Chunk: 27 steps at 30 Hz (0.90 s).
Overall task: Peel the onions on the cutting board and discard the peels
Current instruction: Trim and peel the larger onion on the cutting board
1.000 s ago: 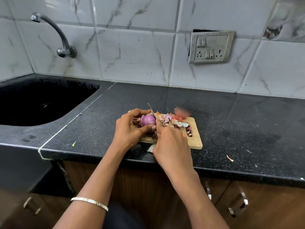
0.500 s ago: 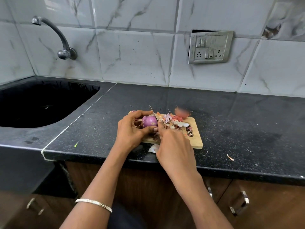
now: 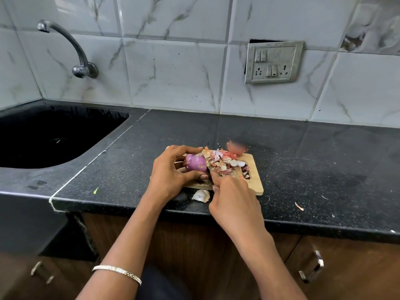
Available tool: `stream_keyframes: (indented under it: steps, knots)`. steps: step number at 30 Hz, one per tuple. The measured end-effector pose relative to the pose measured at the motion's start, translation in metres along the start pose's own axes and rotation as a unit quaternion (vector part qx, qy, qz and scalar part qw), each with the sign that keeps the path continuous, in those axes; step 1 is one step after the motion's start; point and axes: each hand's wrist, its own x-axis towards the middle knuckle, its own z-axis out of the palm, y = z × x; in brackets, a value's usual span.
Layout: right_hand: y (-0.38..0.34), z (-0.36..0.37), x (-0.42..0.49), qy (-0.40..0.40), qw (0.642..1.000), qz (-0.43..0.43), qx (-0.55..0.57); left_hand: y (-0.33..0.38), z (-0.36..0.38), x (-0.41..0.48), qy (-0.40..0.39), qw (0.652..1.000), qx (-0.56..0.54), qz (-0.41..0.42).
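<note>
A small wooden cutting board (image 3: 256, 184) lies near the front of the black counter. My left hand (image 3: 171, 172) grips a purple onion (image 3: 195, 163) on the board's left end, thumb beneath and fingers over the top. Curled in a fist, my right hand (image 3: 233, 195) has its index finger against the onion's right end. The knife it held a moment ago is hidden now. A heap of dry peels (image 3: 220, 164) covers the middle of the board. Behind the heap sits a blurred reddish onion (image 3: 234, 148).
One loose peel (image 3: 201, 195) lies on the counter just in front of the board, and a small scrap (image 3: 299, 206) lies to the right. A black sink (image 3: 43, 137) with a tap (image 3: 71, 46) is at the left. A switch panel (image 3: 273, 61) is on the tiled wall.
The knife blade that stood up beside the onion has dropped out of sight. My right hand has shifted slightly down and right, and my left hand has turned the onion a little.
</note>
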Motion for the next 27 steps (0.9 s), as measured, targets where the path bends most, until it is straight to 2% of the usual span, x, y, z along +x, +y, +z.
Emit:
stream_keyframes:
  steps: [9,15,22,27]
  knots:
    - [0.001,-0.001,0.004,-0.03,0.999,0.026,0.03,0.004,-0.001,-0.004,-0.042,0.999,0.027,0.005]
    - [0.006,-0.011,-0.004,-0.045,0.998,0.04,0.022,0.0,-0.001,-0.003,-0.002,0.999,0.027,-0.043]
    - [0.009,-0.009,-0.002,-0.04,0.997,0.06,0.035,0.005,-0.005,-0.004,0.006,0.999,0.025,-0.031]
    - [0.011,0.0,0.013,-0.041,0.998,0.034,0.035,0.005,-0.005,-0.006,0.023,0.999,-0.012,-0.046]
